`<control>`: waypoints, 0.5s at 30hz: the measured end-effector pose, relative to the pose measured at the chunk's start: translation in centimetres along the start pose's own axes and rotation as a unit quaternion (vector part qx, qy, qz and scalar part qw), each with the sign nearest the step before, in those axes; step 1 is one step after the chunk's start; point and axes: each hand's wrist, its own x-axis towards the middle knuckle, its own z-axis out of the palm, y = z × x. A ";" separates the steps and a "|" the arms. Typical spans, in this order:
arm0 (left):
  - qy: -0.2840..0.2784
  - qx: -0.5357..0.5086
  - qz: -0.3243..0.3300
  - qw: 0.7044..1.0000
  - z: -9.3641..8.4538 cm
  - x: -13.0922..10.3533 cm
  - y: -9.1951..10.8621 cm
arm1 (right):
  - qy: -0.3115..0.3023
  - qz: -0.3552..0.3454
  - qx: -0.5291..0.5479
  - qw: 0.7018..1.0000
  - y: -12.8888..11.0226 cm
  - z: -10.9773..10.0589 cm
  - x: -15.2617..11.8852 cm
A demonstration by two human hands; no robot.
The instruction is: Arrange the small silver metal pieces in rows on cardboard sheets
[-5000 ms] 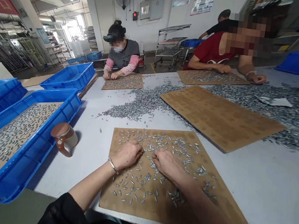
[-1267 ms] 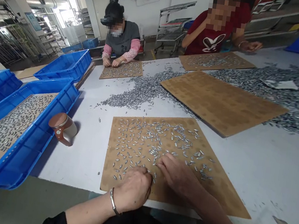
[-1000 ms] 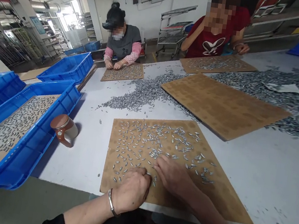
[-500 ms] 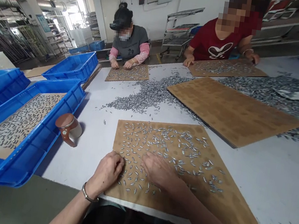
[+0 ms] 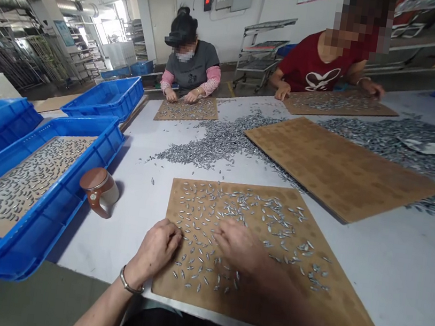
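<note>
A brown board (image 5: 337,304) lies flat in front of me, with small silvery leaf-shaped pieces (image 5: 270,227) on it. At its left side they lie in loose rows; toward the top and right they are more jumbled. My left hand (image 5: 157,249), with a bracelet on its wrist, rests curled at the board's left edge; anything inside its fingers is hidden. My right hand (image 5: 240,246) is over the middle of the pieces, its fingertips pinched together and slightly blurred. Whether a piece is between them I cannot make out.
A blue crate (image 5: 110,145) with a piece-covered board stands at left. Near it is a brown-lidded mug (image 5: 99,189). Another brown board (image 5: 341,169) rests on a heap of pieces (image 5: 208,143). Two people (image 5: 192,68) work at boards across the white table (image 5: 138,190).
My right hand has shifted slightly right and down in the picture, still pinched. My left hand has stayed at the board's edge. The view has tilted a little.
</note>
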 end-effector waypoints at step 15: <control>-0.091 0.104 0.073 0.988 2.5 5.8 5.9 | 0.037 -0.013 -0.038 0.998 4.2 0.5 -2.8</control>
